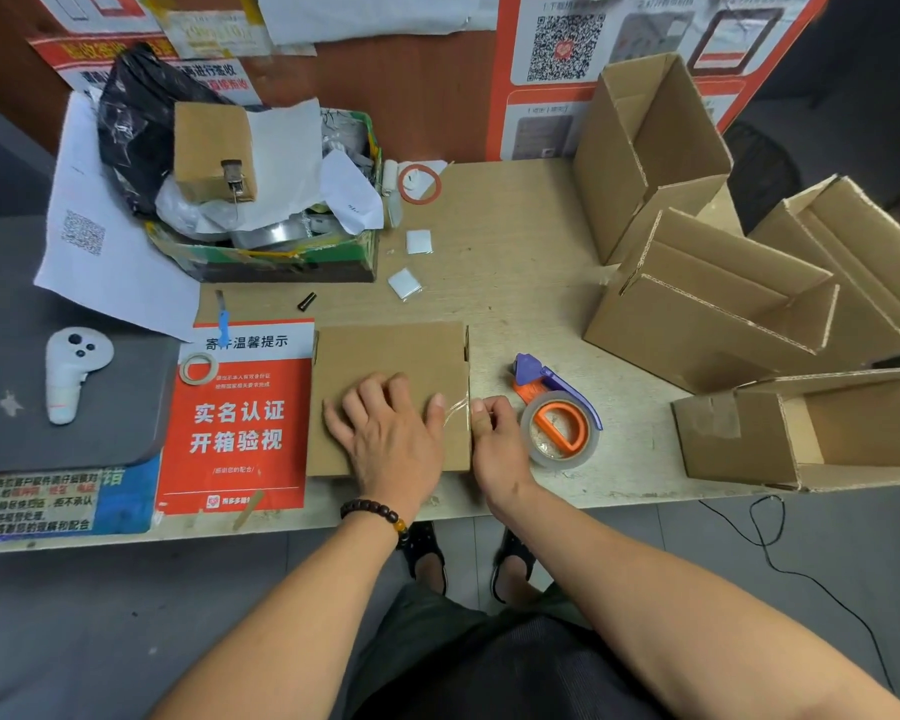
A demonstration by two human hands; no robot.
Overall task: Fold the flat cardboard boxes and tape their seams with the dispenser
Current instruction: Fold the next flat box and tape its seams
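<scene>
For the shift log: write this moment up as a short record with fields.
box in work: small cardboard box, lying on the table in front of the person
left hand: flat on the box, pressing it down
right hand: pinches clear tape at the box's right edge
tape dispenser: on the table right of the box, not held
finished boxes: several open, at the table's right side

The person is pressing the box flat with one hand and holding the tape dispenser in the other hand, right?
Not quite. In the head view the tape dispenser lies on the table, unheld. The right hand pinches clear tape at the box edge; the left hand does press it flat.
</scene>
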